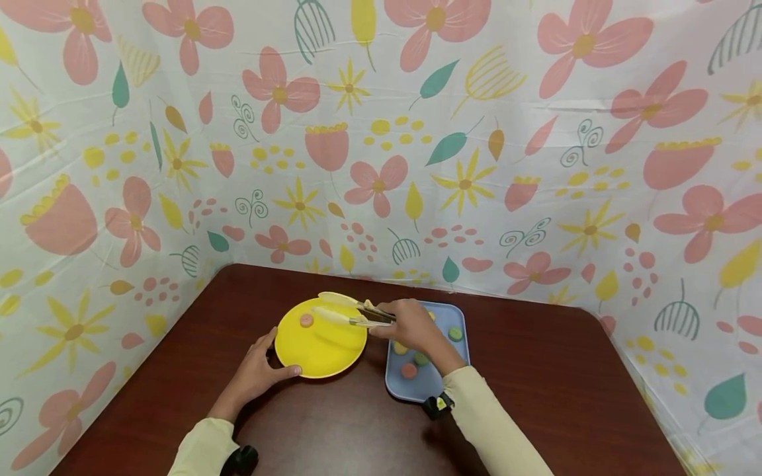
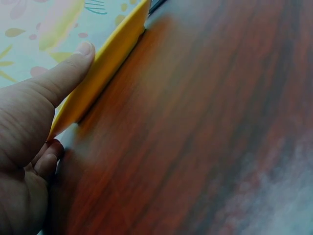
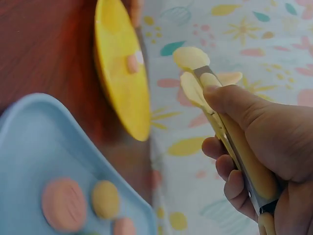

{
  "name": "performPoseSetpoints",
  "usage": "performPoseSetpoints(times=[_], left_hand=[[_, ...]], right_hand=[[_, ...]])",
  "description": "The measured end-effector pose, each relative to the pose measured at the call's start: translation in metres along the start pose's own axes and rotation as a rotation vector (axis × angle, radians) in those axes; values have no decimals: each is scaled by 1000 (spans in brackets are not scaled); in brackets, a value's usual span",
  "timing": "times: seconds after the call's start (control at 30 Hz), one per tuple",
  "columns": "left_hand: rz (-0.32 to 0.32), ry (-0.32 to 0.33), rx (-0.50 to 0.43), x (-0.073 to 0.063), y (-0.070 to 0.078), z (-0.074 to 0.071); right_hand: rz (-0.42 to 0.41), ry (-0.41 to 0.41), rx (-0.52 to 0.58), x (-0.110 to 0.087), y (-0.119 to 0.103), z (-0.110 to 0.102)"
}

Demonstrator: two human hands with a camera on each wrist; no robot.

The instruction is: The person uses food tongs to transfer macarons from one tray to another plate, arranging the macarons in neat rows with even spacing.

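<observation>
My left hand grips the near-left rim of a round yellow plate; in the left wrist view its thumb presses on the rim. One pink round piece lies on the plate. With my right hand I hold cream-tipped tongs above the plate's right side. Their tips are apart, with nothing seen between them. Below the right forearm sits a blue tray holding several small round pieces, among them a pink one and a green one. The forearm hides part of the tray.
Plate and tray stand side by side on a dark brown wooden table. A flower-printed white cloth hangs behind and along both sides of the table. Black wrist cameras are strapped near both sleeves.
</observation>
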State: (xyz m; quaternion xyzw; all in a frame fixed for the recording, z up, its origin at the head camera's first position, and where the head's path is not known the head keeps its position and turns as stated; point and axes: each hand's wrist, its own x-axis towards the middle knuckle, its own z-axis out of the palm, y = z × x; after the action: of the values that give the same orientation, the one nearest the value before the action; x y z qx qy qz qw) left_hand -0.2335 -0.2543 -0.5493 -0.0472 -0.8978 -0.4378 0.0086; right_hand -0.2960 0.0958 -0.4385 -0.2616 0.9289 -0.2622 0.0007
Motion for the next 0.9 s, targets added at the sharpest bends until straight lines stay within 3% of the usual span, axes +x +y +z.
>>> performPoseSetpoints(times=[0.27, 0.43, 0.7, 0.9], left_hand=[[-9, 2, -2, -1, 1, -1], [-4, -6, -2, -1, 1, 0], [-21, -16, 6, 0, -1, 0], [-24, -10, 12, 0, -1, 0]], right_hand=[[-60, 74, -19, -35, 6, -42], [-40, 103, -41, -57, 15, -58], [12, 105, -139, -89, 30, -68], [39, 107, -143, -111, 41, -66]])
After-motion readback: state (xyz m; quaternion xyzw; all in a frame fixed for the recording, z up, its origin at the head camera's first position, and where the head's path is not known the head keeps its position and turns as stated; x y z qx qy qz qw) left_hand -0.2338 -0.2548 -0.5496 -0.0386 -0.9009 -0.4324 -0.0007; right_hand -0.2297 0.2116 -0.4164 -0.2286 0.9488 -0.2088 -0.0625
